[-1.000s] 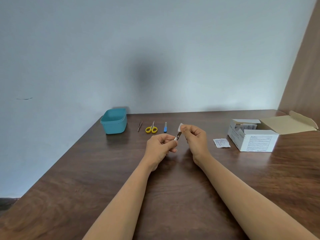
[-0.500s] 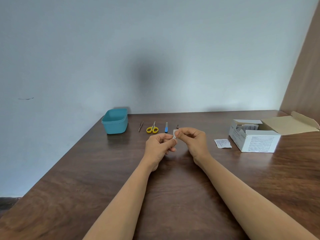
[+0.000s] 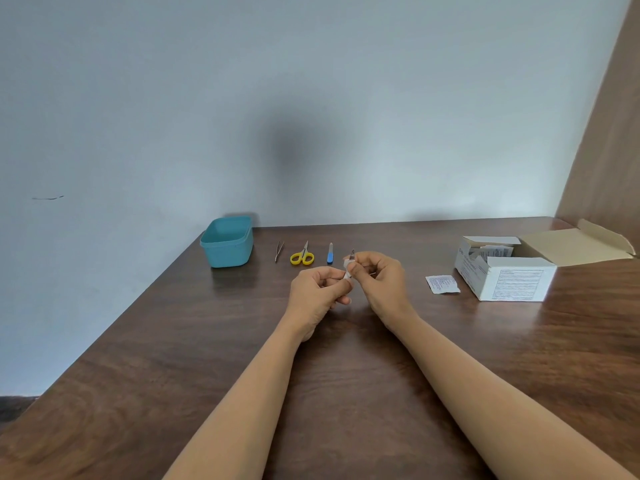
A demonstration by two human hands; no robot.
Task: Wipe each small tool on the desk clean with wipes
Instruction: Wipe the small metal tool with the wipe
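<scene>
status: mid-wipe on one small tool [image 3: 352,253], held up above the desk [image 3: 346,375] between both hands, metal tip poking out on top. left hand [image 3: 320,289] has its fingers curled round the tool's lower end. right hand [image 3: 377,275] pinches a white wipe [image 3: 346,269] around the shaft.

left on the desk, in a row behind the hands: tweezers [image 3: 279,251], scissors [image 3: 302,257] with yellow handles, blue-handled file [image 3: 330,254]. can't tell from here whether any of them is wiped. only one torn sachet [image 3: 443,284] lies out, beside the open box of wipes [image 3: 505,275] at right, so my guess is early days: first or second tool, three to go. teal tub [image 3: 228,242] at far left, contents not visible.
</scene>
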